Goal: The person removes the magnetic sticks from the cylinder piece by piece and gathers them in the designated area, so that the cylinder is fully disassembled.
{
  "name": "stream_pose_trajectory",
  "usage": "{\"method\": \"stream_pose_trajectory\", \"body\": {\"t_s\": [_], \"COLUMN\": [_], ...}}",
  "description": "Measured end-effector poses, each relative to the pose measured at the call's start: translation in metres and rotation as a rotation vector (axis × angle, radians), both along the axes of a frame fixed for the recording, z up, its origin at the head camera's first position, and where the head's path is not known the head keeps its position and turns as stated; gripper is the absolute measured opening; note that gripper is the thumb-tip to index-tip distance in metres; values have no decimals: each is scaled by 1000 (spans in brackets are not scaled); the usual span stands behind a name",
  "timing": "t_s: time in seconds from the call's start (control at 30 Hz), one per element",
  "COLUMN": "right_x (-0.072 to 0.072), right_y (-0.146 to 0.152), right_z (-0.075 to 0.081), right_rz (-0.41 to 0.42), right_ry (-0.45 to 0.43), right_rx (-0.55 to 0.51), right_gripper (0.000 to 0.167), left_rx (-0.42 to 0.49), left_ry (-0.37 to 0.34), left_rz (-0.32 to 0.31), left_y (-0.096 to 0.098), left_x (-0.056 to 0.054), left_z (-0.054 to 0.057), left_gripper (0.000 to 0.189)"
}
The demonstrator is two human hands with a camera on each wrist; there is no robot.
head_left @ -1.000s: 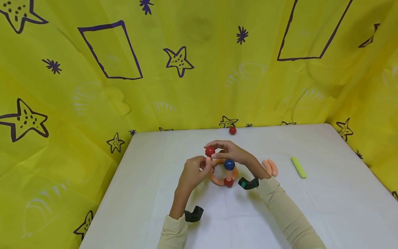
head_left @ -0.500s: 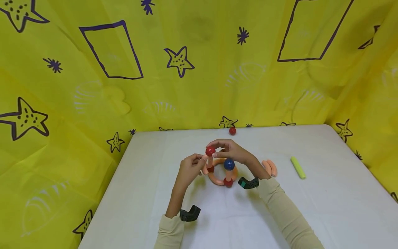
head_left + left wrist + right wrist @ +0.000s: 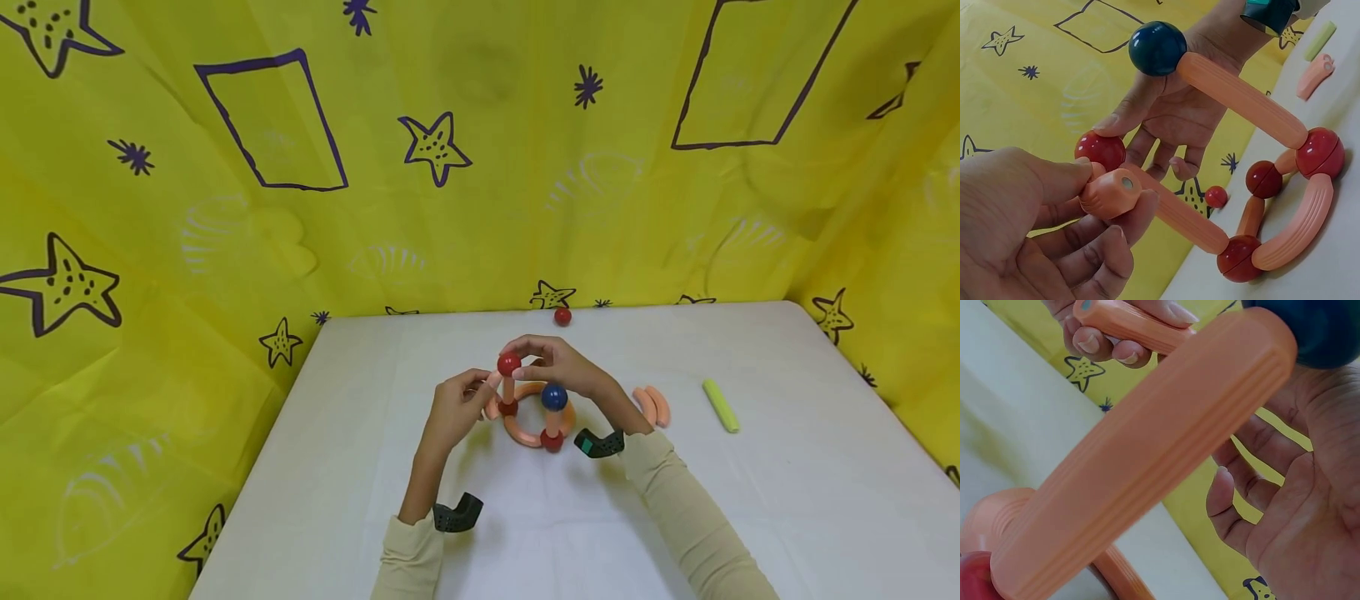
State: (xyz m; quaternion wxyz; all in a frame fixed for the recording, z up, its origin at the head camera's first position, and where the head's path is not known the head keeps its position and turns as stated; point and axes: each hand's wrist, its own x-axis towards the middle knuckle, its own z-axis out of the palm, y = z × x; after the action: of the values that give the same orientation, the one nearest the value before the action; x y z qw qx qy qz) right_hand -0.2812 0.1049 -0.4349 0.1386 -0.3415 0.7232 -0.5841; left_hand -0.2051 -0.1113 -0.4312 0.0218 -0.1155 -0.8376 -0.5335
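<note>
A ring of curved orange magnetic rods [image 3: 522, 437] joined by red balls lies on the table. Two orange rods stand up from it: the right one [image 3: 552, 423] carries a blue ball [image 3: 554, 397], the left one [image 3: 508, 389] a red ball [image 3: 509, 364]. My right hand [image 3: 561, 365] holds that top red ball, thumb against its side in the left wrist view. Just left of the upright rod, my left hand [image 3: 460, 406] pinches a loose orange rod [image 3: 1111, 194] between thumb and fingers; its magnet end faces the left wrist camera.
Two curved orange rods [image 3: 651, 406] lie together right of the ring. Beyond them is a straight yellow-green rod [image 3: 721, 406]. One red ball [image 3: 562, 317] sits near the far edge of the white table [image 3: 360, 467]. A yellow patterned cloth [image 3: 495, 233] rises behind.
My left hand has drawn slightly left from the left upright rod, uncovering it, with the loose rod in its fingers. The right hand has stayed at the top red ball.
</note>
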Motion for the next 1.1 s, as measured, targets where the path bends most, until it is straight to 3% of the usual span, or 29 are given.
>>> {"method": "stream_pose_trajectory", "body": {"t_s": [0.2,0.3,0.43,0.67,0.9,1.1], "right_x": [-2,-2,-2,0,0,1], "right_y": [1,2,1,1,1,1], "right_z": [-2,-4,-5,-4,-4,-3], "right_rz": [-44,-41,-33,-29,-36,-31], "right_ry": [-30,-47,-51,-61,-55,-60], "right_rx": [-9,-29,-37,-33,-40,-42], "right_gripper": [31,32,33,35,34,34], "left_rx": [-108,-114,-70,-10,-104,-179], "left_ry": [61,63,26,-53,-96,-117], "left_rz": [-60,-45,39,244,379,435], "left_y": [-4,-6,-10,-22,-31,-36], "left_x": [0,-1,-2,-5,-9,-11], "left_z": [1,1,-1,-8,-21,-36], "left_gripper": [31,32,33,38,35,30]}}
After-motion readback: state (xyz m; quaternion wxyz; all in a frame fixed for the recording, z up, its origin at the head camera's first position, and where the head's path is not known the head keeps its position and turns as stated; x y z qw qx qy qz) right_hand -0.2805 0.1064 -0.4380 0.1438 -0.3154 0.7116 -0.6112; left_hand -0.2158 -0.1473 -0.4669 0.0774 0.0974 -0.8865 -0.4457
